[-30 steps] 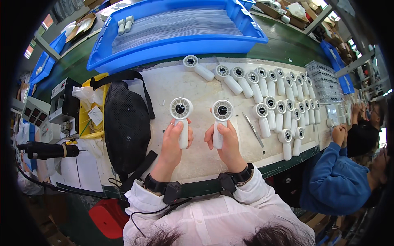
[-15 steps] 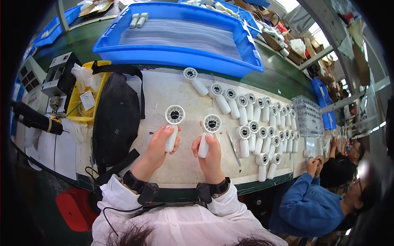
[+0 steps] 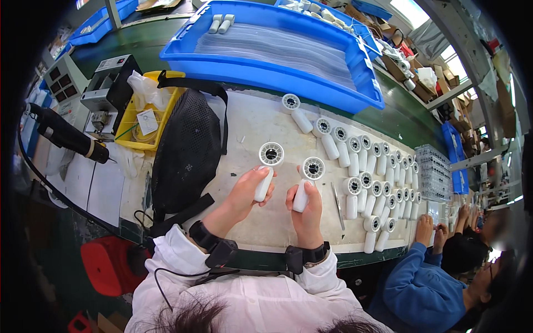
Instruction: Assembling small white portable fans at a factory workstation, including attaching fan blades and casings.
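My left hand (image 3: 242, 192) is closed around the handle of a white handheld fan (image 3: 271, 154), its round slotted head facing up. A second white handheld fan (image 3: 312, 167) is gripped by its handle in my right hand (image 3: 307, 215). Both fans are held above the pale worktop, apart from each other, heads pointing away from me. Right of my right hand lies a pair of metal tweezers (image 3: 338, 206). Several more white handheld fans (image 3: 353, 186) lie in rough rows on the right part of the worktop.
A large blue bin (image 3: 233, 65) with layered sheets and two white pieces stands at the back. On the left are a black mesh bag (image 3: 186, 150), a yellow tray (image 3: 166, 119) and an electric screwdriver (image 3: 66, 133). A clear tray stack (image 3: 433, 172) and a co-worker's blue sleeve (image 3: 413, 277) are right.
The whole view has swung left, so the bench contents appear farther right. Both hands keep hold of the same fans, and the left fan's handle is tilted a little more.
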{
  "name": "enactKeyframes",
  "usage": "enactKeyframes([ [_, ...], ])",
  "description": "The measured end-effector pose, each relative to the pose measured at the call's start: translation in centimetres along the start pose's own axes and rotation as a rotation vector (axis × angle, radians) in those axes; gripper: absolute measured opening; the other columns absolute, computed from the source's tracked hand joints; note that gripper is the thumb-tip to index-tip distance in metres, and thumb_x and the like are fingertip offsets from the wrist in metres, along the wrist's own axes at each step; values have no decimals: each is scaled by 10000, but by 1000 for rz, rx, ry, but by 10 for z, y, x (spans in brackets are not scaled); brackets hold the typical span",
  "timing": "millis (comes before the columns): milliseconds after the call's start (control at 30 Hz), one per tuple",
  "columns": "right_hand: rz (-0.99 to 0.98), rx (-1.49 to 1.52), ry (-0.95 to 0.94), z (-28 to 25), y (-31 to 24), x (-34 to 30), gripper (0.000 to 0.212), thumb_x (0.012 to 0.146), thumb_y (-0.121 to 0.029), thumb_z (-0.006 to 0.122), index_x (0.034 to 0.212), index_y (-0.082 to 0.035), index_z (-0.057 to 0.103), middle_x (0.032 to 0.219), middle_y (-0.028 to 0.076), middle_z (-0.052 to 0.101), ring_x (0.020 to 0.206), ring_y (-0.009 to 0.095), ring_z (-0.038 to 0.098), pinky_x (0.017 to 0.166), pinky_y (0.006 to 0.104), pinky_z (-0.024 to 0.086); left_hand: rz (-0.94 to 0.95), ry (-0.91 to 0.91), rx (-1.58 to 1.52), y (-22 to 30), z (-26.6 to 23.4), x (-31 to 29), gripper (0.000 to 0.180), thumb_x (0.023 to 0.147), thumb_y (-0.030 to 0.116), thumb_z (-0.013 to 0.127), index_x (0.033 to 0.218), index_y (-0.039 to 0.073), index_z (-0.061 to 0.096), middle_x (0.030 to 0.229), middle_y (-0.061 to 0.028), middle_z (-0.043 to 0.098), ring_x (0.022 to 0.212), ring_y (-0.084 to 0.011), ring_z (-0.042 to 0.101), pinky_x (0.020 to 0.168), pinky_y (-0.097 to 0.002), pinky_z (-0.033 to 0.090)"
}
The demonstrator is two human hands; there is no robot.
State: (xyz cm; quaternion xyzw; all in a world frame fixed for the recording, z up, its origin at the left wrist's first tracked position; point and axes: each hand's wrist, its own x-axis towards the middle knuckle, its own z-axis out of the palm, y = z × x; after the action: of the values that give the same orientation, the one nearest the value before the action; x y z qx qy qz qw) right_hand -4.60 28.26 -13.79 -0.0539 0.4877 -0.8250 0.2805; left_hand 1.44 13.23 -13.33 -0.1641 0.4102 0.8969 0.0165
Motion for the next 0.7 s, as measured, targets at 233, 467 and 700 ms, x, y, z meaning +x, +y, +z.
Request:
enactKeyframes([
  [233,-21,-33,-24,4,0,-1,502,885,-292,411,1287,0,340,638,95,535,535,144,475,507,242,395,27,1,10,-2,-2,0,320,909,337,405,1005,38,468,632,-36,462,526,-109,442,445,-230,321],
  [467,-75,-27,-55,8,-1,-3,454,882,-275,420,1245,-10,359,672,90,533,554,148,491,518,245,407,126,-6,160,-5,5,-4,259,909,267,428,1054,53,445,664,1,462,550,-86,442,467,-223,344],
  [700,-150,-60,-75,12,0,-3,474,867,-283,417,1253,-18,341,725,86,503,580,150,480,528,251,397,351,-39,390,-10,2,-6,401,905,189,451,1248,39,308,957,-38,460,782,-76,469,643,-233,431],
])
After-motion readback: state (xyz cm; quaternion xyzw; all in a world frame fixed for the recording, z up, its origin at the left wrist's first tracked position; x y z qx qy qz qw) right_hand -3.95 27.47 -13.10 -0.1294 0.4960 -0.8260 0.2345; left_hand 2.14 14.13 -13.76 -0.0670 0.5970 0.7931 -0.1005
